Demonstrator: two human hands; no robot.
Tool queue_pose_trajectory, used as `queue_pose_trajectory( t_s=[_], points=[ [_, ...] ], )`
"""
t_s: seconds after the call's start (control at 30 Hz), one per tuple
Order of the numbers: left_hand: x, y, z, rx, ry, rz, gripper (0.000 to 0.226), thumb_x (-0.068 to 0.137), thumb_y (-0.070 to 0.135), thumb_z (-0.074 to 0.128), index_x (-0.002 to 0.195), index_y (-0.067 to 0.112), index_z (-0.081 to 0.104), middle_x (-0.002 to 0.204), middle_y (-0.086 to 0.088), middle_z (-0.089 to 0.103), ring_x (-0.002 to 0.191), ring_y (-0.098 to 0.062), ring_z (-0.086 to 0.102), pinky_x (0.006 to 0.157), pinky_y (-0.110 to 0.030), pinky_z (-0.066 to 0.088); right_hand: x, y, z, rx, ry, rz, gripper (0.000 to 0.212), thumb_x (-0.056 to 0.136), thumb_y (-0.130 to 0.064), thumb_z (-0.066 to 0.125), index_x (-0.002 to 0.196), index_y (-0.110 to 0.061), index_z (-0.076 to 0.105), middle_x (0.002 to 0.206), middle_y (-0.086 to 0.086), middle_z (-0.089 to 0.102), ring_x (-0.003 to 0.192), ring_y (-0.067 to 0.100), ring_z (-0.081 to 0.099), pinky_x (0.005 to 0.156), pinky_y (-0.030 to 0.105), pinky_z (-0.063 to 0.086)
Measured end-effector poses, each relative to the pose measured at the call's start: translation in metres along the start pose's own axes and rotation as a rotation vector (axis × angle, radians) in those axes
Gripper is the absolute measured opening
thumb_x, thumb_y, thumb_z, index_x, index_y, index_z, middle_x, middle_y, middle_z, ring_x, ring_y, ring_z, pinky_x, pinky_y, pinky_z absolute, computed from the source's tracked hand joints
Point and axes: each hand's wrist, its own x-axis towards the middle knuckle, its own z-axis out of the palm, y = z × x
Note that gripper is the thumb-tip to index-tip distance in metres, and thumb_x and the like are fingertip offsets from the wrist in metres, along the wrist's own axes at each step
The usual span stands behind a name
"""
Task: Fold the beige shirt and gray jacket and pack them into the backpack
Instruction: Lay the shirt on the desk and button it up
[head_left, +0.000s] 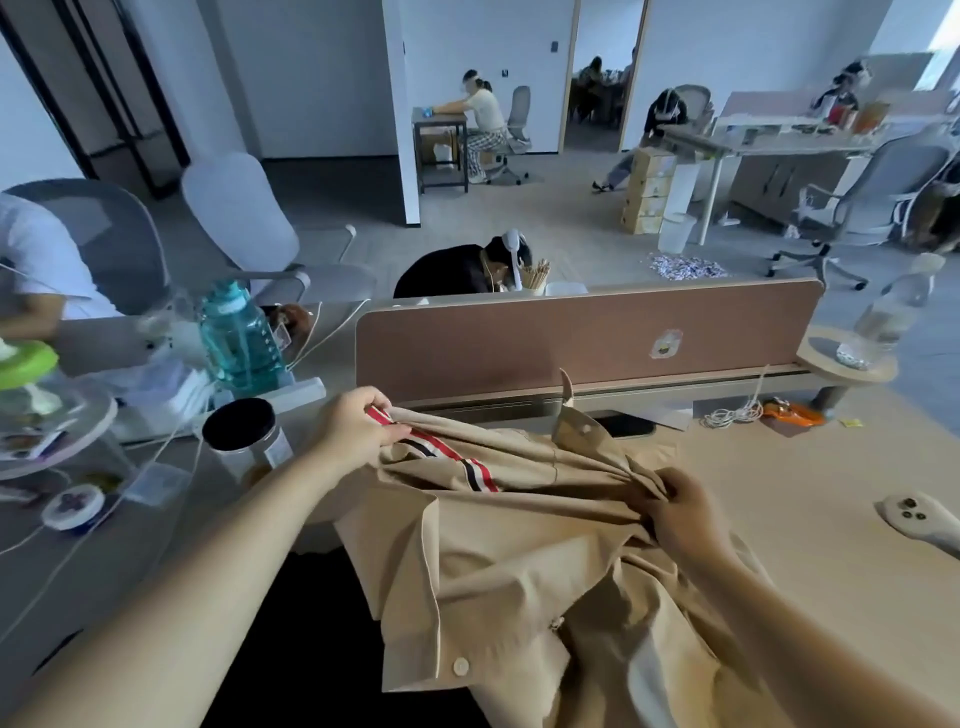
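A beige shirt with a red, white and navy striped band lies crumpled over the desk's front edge, its collar sticking up near the divider. My left hand pinches the fabric at the striped band on the shirt's upper left. My right hand grips a bunched fold on the shirt's right side. A black mass lies under the shirt at the lower left; what it is I cannot tell. No gray jacket shows.
A pinkish divider panel bounds the desk's far side. On the left stand a dark-lidded jar and a teal water bottle, with cables. A white controller lies right; a black phone and a white cord lie by the divider.
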Motion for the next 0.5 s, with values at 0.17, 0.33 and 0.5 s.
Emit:
queue_pose_trajectory(
  t_s=[0.17,0.33,0.5],
  points=[
    [-0.021,-0.02,0.011,0.03,-0.002,-0.369,0.077,0.081,0.079,0.02,0.123,0.022,0.052,0.126,-0.013,0.055,0.115,-0.033,0.053,0.09,-0.04,0.045,-0.015,-0.023,0.021,0.583,-0.044,0.349,0.046,0.089,-0.056,0.05,0.097,-0.014,0.065,0.094,0.017,0.071,0.082,0.032,0.068,0.076,0.046,0.056],
    [-0.084,-0.07,0.044,-0.333,-0.554,-0.746,0.056,0.083,0.061,0.056,0.113,0.015,0.065,0.102,-0.012,0.069,0.086,-0.023,0.062,0.075,-0.031,0.049,-0.039,-0.016,0.043,0.877,-0.456,0.606,0.081,0.079,-0.079,0.037,0.118,-0.012,0.062,0.117,0.023,0.065,0.112,0.041,0.059,0.097,0.054,0.045],
    [-0.122,-0.097,0.056,-0.313,-0.7,-0.905,0.016,0.081,0.027,0.075,0.071,0.017,0.067,0.045,0.005,0.055,0.036,-0.003,0.042,0.037,-0.011,0.032,-0.071,-0.012,0.062,0.484,-0.538,0.675,0.049,0.08,-0.029,0.074,0.117,-0.003,0.054,0.11,0.022,0.066,0.1,0.037,0.065,0.081,0.042,0.054]
  ],
)
